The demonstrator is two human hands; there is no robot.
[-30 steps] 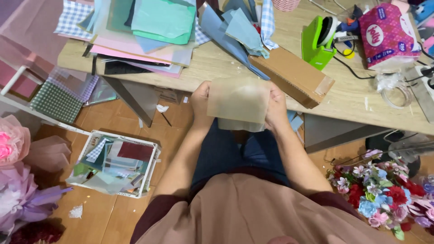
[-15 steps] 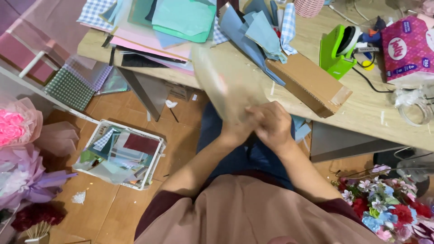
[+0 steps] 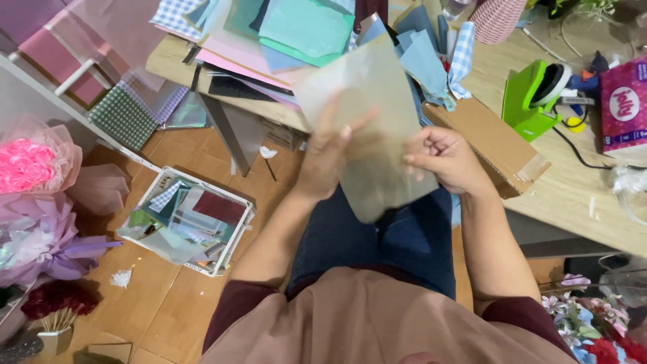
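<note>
A translucent grey-green sheet of wrapping paper (image 3: 367,94) is held upright over my lap, tilted to the left. My left hand (image 3: 330,152) lies flat behind it with fingers spread, showing through the paper. My right hand (image 3: 448,158) pinches the sheet's right edge between thumb and fingers. I sit at a wooden table (image 3: 573,195), with blue trousers and a tan apron below my arms.
Stacked coloured paper sheets (image 3: 283,34) and a cardboard box (image 3: 495,145) lie on the table, with a green tape dispenser (image 3: 536,98) and a tissue pack (image 3: 623,108) at right. A white basket of paper scraps (image 3: 185,222) stands on the floor; flower bouquets (image 3: 34,168) sit left.
The sheet has been lifted and turned from a flat fold between both hands to an upright, spread position. My left hand slid behind it; my view shifted right.
</note>
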